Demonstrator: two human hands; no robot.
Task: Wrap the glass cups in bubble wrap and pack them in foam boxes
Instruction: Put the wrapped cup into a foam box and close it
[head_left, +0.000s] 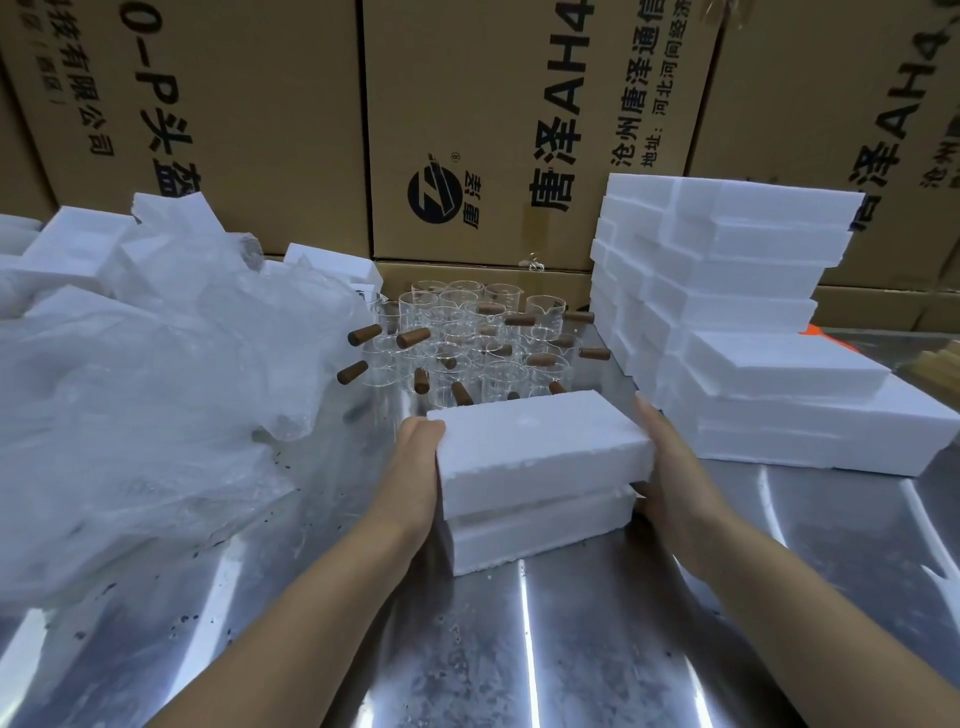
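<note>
A white foam box (540, 441) with a grainy surface and crumbly edges sits on the steel table (519, 649). Its upper half sits slightly askew on the lower half (540, 530), and a dark seam shows between them. The left hand (415, 467) presses straight fingers flat against the box's left end. The right hand (670, 467) does the same at the right end, its thumb at the seam; neither curls around it.

Just behind the box stands a cluster of clear glass cups (467, 332) with spouts and brown stub handles. Crumpled bubble wrap (156, 389) is heaped to the box's left, and stacked foam boxes (727, 291) rise to its right. Beyond the cups, cardboard cartons (493, 130) carry sideways black print: "唐泽AH4", "沧州唐泽通信", "地址:河北河间经济", and a round logo.
</note>
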